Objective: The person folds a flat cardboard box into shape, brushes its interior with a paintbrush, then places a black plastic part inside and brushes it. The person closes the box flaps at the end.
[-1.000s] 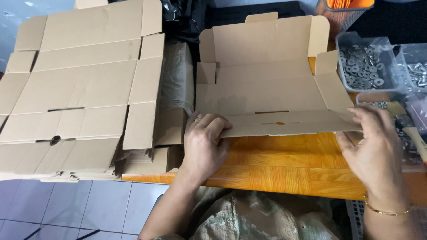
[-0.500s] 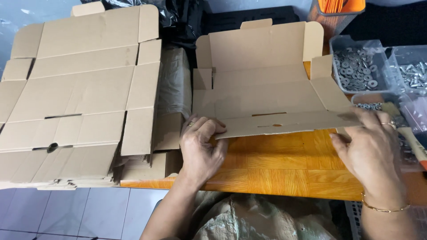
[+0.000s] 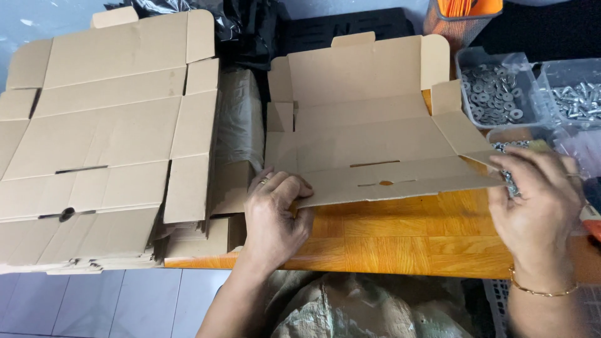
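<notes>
A flat brown cardboard box blank [image 3: 369, 131] lies on the orange wooden table [image 3: 400, 238], its near flap lifted off the wood. My left hand [image 3: 275, 213] pinches the left end of that near flap, fingers curled over its edge. My right hand [image 3: 538, 206] holds the right end of the same flap, thumb under and fingers on top. A gold bracelet sits on my right wrist.
A stack of unfolded cardboard blanks [image 3: 100, 144] fills the left side. Clear plastic tubs of washers [image 3: 494, 94] and screws [image 3: 576, 100] stand at the right back. An orange mesh holder [image 3: 460, 15] and black plastic [image 3: 250, 31] sit behind. Tiled floor shows below left.
Both hands have kept their hold on the near flap and raised it a little. The view has shifted slightly to the right.
</notes>
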